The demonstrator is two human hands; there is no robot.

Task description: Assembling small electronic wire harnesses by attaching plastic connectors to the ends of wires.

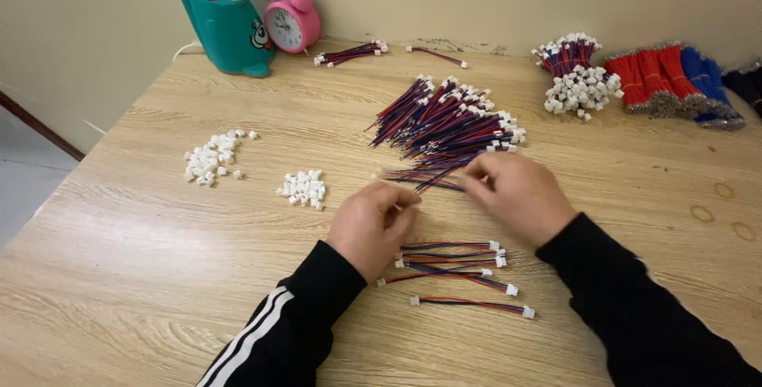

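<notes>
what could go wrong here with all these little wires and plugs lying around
1. The left hand and right hand work a wire right beside the big wire pile; loose strands could snag and drag along.
2. The finished wires lie directly under both wrists, so a sleeve might sweep them out of order.
3. The small heap of white connectors sits loose near the left hand and could scatter if nudged.

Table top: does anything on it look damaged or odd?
Yes, small marks. The table has faint ring-shaped stains near its right edge, and the wall base behind looks chipped. The wire bundles lie orderly.
</notes>
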